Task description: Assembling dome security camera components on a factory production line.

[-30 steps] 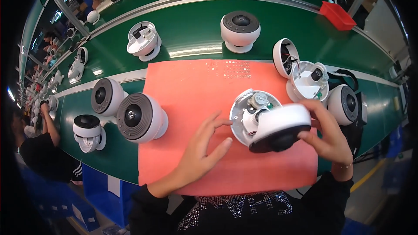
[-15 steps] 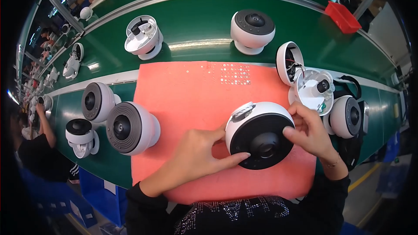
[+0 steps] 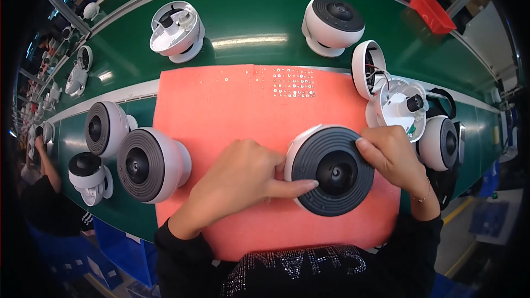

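Glossy green surface (image 3: 237, 22) carries a salmon-pink rectangular mat (image 3: 215, 105). Above it, the left hand (image 3: 240, 174), then the right hand (image 3: 395, 154), pinch opposite edges of a round, grey-faced white plastic housing (image 3: 331, 168) between their fingers. Likely light, stiff, slick: grip the rim, sparing the black domed lens (image 3: 336, 173).

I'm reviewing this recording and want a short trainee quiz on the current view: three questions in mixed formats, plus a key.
1. True or false: the left hand and right hand both grip the round white device with a grey ringed face.
2. What is spread beneath it? A) brown wooden board B) coral-pink flat mat C) white paper sheet
3. Fill in: the red plastic bin sits toward the view's upper ____.

Key: 1 true; 2 B; 3 right.
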Action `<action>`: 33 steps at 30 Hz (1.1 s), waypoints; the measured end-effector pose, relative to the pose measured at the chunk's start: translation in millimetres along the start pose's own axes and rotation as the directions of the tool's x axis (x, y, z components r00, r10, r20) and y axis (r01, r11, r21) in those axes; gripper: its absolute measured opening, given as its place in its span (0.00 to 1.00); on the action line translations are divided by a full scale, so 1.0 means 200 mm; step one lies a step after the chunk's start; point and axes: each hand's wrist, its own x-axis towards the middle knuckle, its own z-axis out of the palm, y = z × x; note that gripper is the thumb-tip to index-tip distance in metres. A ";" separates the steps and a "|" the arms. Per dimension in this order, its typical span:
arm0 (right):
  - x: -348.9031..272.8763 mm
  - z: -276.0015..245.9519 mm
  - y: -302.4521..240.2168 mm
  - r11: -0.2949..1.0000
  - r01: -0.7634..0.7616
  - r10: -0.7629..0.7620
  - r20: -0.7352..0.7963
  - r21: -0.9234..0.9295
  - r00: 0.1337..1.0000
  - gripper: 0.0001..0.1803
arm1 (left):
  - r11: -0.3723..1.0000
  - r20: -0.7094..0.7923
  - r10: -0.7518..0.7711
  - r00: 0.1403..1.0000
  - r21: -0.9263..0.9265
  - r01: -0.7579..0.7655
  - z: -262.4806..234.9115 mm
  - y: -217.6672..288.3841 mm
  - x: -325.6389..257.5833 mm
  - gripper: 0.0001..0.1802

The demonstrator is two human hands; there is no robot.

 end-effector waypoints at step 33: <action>-0.39 0.06 -0.16 0.953 0.234 -0.235 -0.017 0.193 0.972 0.34 | 0.914 -0.194 0.124 0.973 -0.359 -0.189 0.21 0.05 -0.31 0.21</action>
